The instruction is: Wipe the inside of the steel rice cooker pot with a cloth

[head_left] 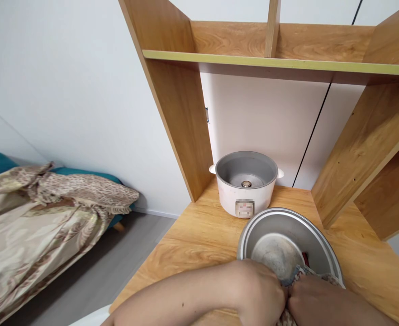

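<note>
A round grey metal inner pot (304, 233) sits on the wooden desk, its bottom marked with pale stains. Over the pot's near rim, my left hand (262, 287) is closed in a fist, pressed close against my right hand (310, 294). Both hands grip a patterned cloth (301, 273), bunched between them; part of it shows above the right hand and part below. Something small and dark red (305, 259) shows at the pot's inner wall beside the cloth. Behind the pot stands a white rice cooker body (226, 195), open at the top.
The wooden desk (172, 258) has a shelf board (233, 58) above and upright panels (182, 117) at the sides. A bed or sofa with a patterned cover (50, 222) is at left, beyond grey floor. Part of a white object (92, 317) shows at bottom left.
</note>
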### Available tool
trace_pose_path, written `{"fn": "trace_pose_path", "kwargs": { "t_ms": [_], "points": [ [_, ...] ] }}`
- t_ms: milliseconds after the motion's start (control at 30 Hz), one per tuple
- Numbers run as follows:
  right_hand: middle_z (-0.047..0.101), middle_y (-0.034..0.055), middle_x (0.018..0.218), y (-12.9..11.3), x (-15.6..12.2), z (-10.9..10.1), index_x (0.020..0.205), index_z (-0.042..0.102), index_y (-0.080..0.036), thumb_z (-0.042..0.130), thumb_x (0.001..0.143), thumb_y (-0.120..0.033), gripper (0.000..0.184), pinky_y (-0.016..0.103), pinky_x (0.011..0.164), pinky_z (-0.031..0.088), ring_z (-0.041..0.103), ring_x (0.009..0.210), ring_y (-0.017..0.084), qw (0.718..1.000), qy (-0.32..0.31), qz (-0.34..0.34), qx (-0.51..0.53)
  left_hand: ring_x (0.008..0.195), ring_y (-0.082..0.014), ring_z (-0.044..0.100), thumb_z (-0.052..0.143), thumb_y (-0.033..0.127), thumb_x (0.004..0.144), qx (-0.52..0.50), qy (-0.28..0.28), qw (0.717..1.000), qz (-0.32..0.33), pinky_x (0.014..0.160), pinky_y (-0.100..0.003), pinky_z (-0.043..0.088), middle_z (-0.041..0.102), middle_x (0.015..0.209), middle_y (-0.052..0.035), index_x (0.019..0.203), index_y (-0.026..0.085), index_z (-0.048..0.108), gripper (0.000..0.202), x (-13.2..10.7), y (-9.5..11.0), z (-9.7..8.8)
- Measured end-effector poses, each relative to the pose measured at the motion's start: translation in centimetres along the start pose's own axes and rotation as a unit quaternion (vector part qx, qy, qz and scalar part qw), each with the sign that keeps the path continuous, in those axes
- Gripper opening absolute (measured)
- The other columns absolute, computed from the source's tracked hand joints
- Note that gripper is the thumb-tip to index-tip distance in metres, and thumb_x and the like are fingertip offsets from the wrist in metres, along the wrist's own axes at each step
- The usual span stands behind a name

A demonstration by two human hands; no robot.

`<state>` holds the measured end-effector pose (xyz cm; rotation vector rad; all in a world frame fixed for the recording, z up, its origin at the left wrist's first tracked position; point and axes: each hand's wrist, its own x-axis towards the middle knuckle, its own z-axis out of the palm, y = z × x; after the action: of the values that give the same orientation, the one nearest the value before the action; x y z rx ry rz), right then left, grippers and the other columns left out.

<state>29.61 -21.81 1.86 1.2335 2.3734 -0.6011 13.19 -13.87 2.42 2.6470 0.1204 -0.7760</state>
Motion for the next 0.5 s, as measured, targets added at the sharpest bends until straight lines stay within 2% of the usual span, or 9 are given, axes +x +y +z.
{"fn": "trace_pose_path", "kwargs": {
  "t_ms": [133,267,500],
  "points": [
    [0.088,0.0131,0.104,-1.0,-0.3,-1.6,0.104,0.09,-0.015,0.064,0.101,-0.032,0.03,0.038,0.059,0.036,0.081,0.086,0.03,0.999,-0.032,0.021,-0.013,0.054,-0.0219,0.063,0.083,0.037,0.073,0.002,-0.01,1.0,-0.019,0.055,-0.034,0.048,0.076,0.069,-0.009,0.077,0.017,0.077,0.022,0.1,0.0,0.1],
    [0.088,0.0141,0.105,-1.2,-0.2,-1.7,0.104,0.089,-0.014,0.064,0.102,-0.032,0.031,0.041,0.059,0.032,0.082,0.089,0.031,0.998,-0.045,0.023,-0.036,0.051,-0.0207,0.06,0.084,0.036,0.072,-0.014,0.004,1.0,-0.021,0.052,-0.033,0.046,0.074,0.066,-0.0075,0.073,0.018,0.075,0.02,0.1,0.1,0.0],
    [0.088,0.0127,0.099,-0.3,0.1,-0.1,0.099,0.088,-0.019,0.067,0.097,-0.033,0.025,0.039,0.058,0.032,0.081,0.084,0.032,1.0,0.017,0.011,0.007,0.053,-0.0219,0.063,0.081,0.033,0.075,-0.01,-0.03,0.998,-0.051,0.053,-0.034,0.047,0.079,0.074,-0.0121,0.094,0.01,0.083,0.03,-0.6,0.9,-0.8]
  ]
}}
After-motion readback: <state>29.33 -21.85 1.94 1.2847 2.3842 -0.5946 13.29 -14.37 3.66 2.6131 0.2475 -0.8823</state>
